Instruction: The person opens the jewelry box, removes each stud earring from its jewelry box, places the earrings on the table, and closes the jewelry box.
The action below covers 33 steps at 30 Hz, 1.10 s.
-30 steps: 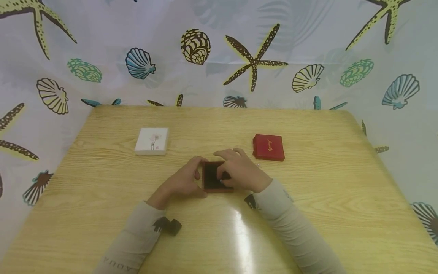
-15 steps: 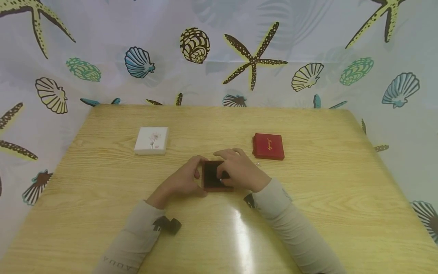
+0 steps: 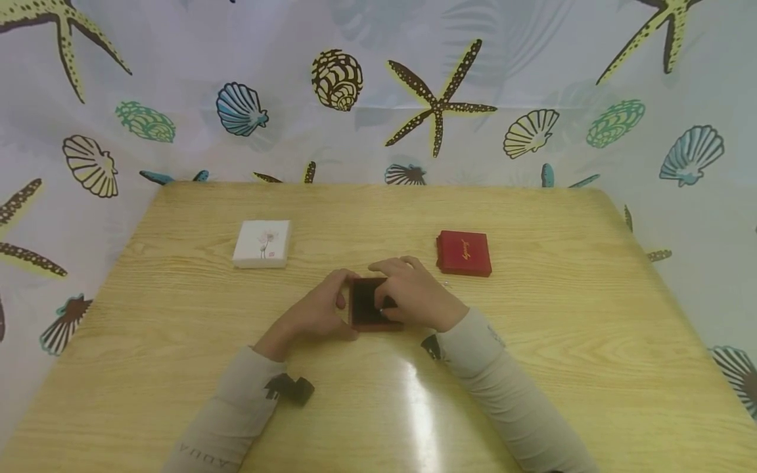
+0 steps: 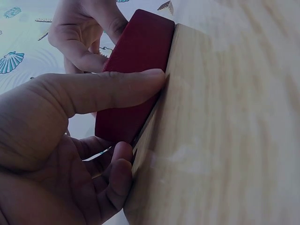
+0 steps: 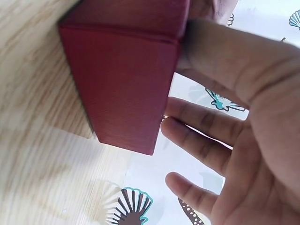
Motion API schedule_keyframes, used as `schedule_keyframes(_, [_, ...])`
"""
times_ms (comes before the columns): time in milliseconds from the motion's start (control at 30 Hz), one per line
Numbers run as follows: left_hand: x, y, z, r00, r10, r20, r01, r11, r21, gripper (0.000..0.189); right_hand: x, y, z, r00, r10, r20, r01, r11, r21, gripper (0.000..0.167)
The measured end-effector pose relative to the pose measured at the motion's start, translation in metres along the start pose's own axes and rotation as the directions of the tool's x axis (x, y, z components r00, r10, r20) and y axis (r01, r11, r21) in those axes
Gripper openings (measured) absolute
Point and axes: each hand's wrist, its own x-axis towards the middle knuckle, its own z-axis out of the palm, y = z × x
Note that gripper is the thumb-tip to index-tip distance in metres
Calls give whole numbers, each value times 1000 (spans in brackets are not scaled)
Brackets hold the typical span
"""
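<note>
A small open red box (image 3: 376, 328) with a black inside lies on the table between my hands. My left hand (image 3: 319, 309) grips its left end, the thumb (image 4: 117, 91) along the near wall and the fingers at the far side. Over its right part is my right hand (image 3: 414, 295), thumb and index finger reaching down inside. A tiny shiny piece (image 3: 382, 311) shows at those fingertips; it is too small to tell its kind. In the right wrist view the other fingers (image 5: 201, 145) spread outside the red wall (image 5: 117, 89).
A red lid-like box (image 3: 465, 253) with gold lettering lies at the back right, and a tiny bright item (image 3: 447, 284) sits just below it. At the back left is a white box (image 3: 263, 244) with a flower print. A patterned curtain (image 3: 284, 144) hangs behind the table.
</note>
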Motion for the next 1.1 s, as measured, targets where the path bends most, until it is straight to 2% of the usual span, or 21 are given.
schedule_keyframes(167, [1, 0, 0, 1000, 23, -4, -23, 1000, 8, 91, 0, 1, 0, 1000, -5, -3, 5, 1000, -4, 7])
schedule_keyframes(433, [2, 0, 0, 1000, 8, -4, -8, 1000, 13, 93, -2, 2, -3, 1000, -10, -12, 10, 1000, 8, 6])
schedule_keyframes(633, [1, 1, -1, 1000, 25, -6, -25, 999, 20, 92, -3, 6, -3, 999, -20, -41, 21, 1000, 21, 4])
schedule_keyframes(800, [0, 1, -1, 1000, 29, -2, -29, 1000, -7, 91, -6, 9, -6, 996, -33, -77, 36, 998, 45, 4])
schedule_keyframes(1100, [0, 1, 0, 1000, 29, -11, -29, 999, -18, 91, -9, 14, -15, 996, -26, -84, 32, 997, 70, 4])
